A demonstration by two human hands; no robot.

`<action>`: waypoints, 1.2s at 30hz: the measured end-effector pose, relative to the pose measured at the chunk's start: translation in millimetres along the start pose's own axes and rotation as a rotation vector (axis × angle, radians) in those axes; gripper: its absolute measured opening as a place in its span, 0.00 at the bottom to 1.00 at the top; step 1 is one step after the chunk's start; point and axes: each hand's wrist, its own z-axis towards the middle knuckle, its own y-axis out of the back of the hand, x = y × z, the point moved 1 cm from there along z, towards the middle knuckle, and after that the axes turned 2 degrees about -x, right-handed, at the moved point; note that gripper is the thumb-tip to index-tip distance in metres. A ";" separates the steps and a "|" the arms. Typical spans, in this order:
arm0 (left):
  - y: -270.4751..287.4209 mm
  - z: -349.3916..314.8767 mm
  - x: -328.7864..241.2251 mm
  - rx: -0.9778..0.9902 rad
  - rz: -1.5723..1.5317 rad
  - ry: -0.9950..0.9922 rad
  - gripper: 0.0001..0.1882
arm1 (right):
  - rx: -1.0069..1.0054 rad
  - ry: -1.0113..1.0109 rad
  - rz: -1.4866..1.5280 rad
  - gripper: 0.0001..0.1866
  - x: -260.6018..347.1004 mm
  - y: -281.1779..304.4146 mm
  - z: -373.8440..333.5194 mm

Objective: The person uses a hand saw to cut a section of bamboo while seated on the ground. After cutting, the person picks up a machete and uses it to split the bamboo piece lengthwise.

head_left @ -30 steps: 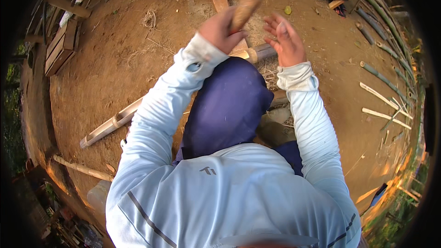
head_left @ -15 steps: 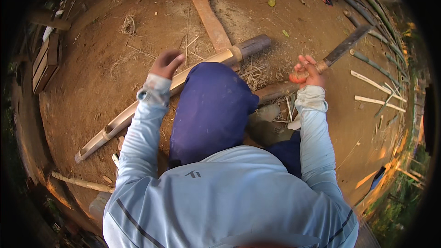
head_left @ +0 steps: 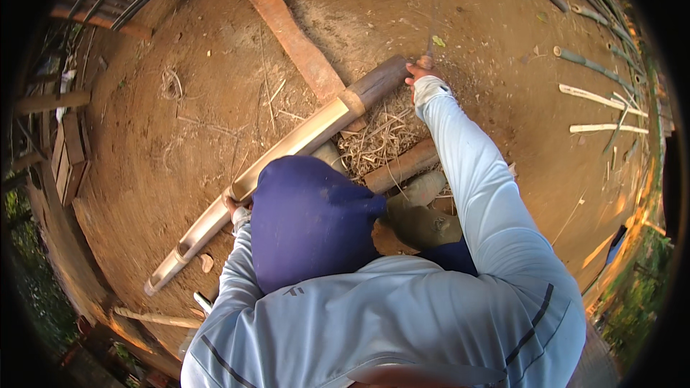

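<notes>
A long bamboo pole (head_left: 302, 128), its upper side cut open into a trough, lies slanting across in front of my bent knee. Its far right end is dark and whole. My left hand (head_left: 234, 208) grips the pole's near edge beside a node, partly hidden by the knee. At the dark end, my right hand (head_left: 424, 72) is closed around the handle of a machete (head_left: 433, 29). The blade points away from me and is smeared by motion. Whether the right fingers also touch the pole, I cannot tell.
A flat wooden plank (head_left: 295, 39) runs under the pole. Shavings (head_left: 384, 133) and a short brown log (head_left: 402, 165) lie near my feet. Split strips (head_left: 607, 128) and green bamboo lengths (head_left: 593, 65) rest at right. A wooden crate (head_left: 70, 154) stands at left.
My left hand has come down from above the pole onto its edge. My right hand has swung forward and left with the machete to the dark end. The view has shifted.
</notes>
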 end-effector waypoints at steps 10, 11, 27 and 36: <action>2.3 -29.3 -32.0 0.140 -0.018 -0.018 0.51 | -0.024 0.129 -0.274 0.31 -13.5 -14.5 -2.9; -0.1 -32.6 -32.2 0.162 -0.027 -0.015 0.50 | -0.035 0.124 -0.183 0.30 -16.3 -10.0 0.5; -148.7 -248.4 -194.2 0.912 -0.464 -0.796 0.25 | 0.250 0.673 0.720 0.23 23.4 151.3 -145.3; -185.0 -425.8 -284.8 0.981 -0.446 -1.122 0.34 | 0.292 0.352 1.100 0.32 -91.8 189.4 -250.6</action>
